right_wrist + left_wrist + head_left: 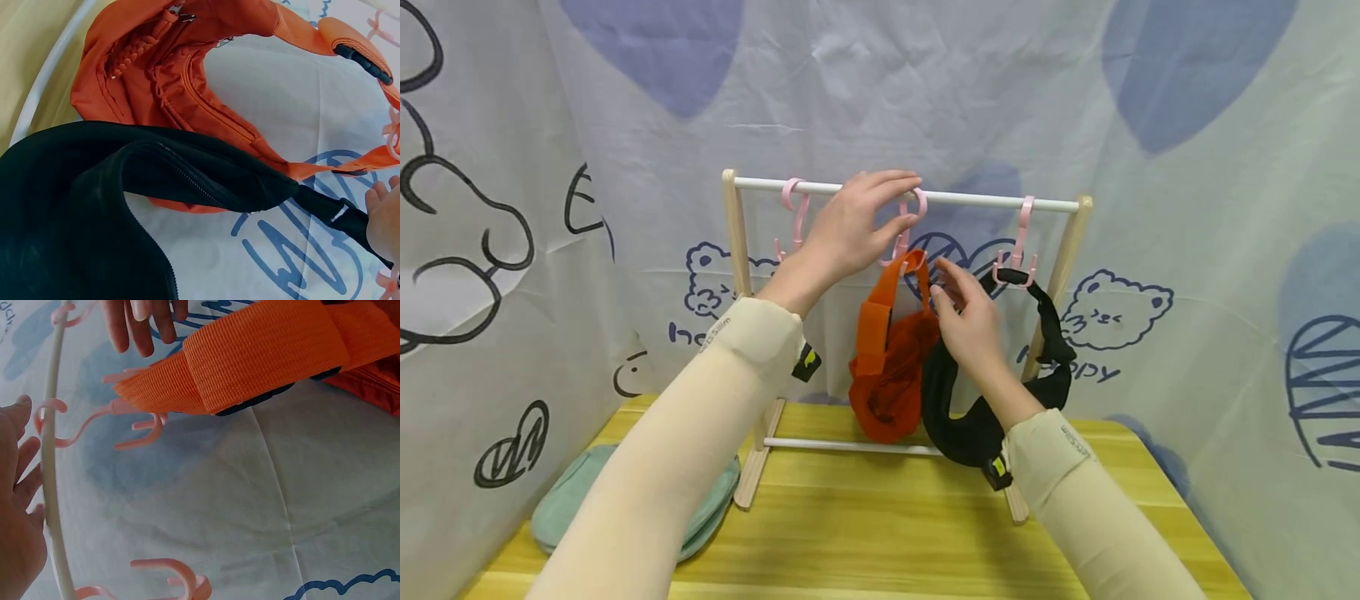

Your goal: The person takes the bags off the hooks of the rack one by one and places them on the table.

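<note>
An orange waist bag [891, 408] hangs by its strap from the middle pink hook [901, 237] on a white rail [977, 199]. My left hand [850, 218] is up at the rail beside that hook, its fingers loosely extended; the left wrist view shows no bag in that hand [19, 494]. Between the orange strap and a black waist bag [977, 437] is my right hand [967, 318], fingers slightly bent and holding nothing visible. The black bag hangs from the right pink hook [1022, 242]. In the right wrist view, the right hand [384, 222] is close to the black strap [337, 212]; contact is unclear.
Another pink hook [797, 212] is on the rail's left part. The rack has wooden side posts [1067, 250] and a lower white bar [850, 447]. A folded green item [576, 492] lies at the left of the wooden table [850, 533]. Printed cloth [925, 92] surrounds the table.
</note>
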Action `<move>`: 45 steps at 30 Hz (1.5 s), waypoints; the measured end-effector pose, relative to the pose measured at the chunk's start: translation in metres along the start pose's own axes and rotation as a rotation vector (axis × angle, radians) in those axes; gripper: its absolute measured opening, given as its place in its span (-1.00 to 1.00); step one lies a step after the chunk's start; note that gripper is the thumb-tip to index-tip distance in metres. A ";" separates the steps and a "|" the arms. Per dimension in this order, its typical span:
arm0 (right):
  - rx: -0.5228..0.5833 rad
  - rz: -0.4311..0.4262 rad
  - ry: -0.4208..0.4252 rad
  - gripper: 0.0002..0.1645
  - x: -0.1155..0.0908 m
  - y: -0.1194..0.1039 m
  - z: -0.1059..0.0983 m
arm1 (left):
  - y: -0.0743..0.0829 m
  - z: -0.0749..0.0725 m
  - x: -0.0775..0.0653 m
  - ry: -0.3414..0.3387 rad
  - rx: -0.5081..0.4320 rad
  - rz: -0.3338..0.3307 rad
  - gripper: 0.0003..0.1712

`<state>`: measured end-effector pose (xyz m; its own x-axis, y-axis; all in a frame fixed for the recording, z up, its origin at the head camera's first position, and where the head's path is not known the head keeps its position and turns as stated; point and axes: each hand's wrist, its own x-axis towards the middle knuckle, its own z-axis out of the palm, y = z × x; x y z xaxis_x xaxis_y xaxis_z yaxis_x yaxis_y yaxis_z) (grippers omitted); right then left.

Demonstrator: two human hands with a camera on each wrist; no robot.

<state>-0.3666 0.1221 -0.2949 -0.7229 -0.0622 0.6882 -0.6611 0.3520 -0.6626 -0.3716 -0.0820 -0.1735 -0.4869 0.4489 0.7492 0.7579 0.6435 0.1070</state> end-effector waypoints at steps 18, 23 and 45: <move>-0.028 0.129 -0.016 -0.51 0.031 0.015 0.013 | -0.009 0.024 0.011 0.150 0.099 -0.088 -0.56; -0.015 0.103 0.015 -0.55 0.029 0.017 0.015 | -0.011 0.022 0.010 0.143 0.084 -0.118 -0.57; 0.160 0.098 0.088 -0.62 0.035 0.011 0.000 | -0.005 0.020 0.021 0.112 0.089 -0.147 -0.57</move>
<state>-0.3991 0.1235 -0.2782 -0.7697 0.0489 0.6365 -0.6170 0.1991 -0.7614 -0.3944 -0.0629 -0.1715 -0.5345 0.2775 0.7983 0.6384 0.7515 0.1662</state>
